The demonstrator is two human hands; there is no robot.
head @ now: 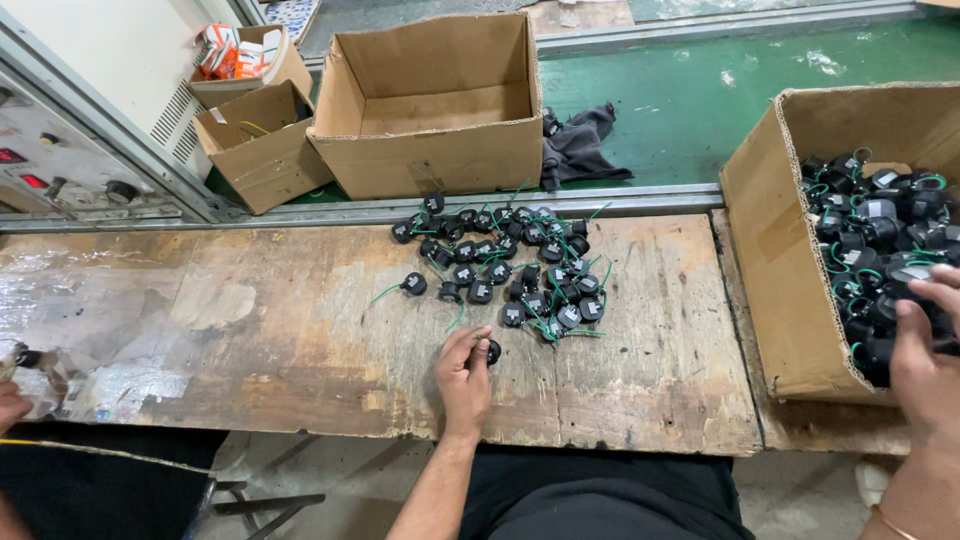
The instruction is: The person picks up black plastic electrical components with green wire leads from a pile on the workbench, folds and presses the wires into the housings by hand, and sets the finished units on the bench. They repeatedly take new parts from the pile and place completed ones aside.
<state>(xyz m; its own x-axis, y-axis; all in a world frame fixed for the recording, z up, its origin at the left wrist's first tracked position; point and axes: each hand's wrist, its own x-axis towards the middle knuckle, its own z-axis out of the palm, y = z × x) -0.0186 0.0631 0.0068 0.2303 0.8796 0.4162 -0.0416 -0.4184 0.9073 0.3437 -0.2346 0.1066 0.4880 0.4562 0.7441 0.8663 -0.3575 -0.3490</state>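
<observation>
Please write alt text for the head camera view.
The left hand pinches a small black part on a worn wooden bench beside a pile of black parts with green wires, while the right hand reaches into a cardboard box of them.

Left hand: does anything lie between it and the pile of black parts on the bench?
Nothing visible does. The left hand already pinches one black part, and only bare bench separates it from the pile just beyond.

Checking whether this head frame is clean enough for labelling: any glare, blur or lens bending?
Head view: glare patch on the bench at lower left; rails and bench edges bow from wide-angle distortion; parts sharp; left hand sharp; right hand cut by the frame edge, slightly soft.
</observation>
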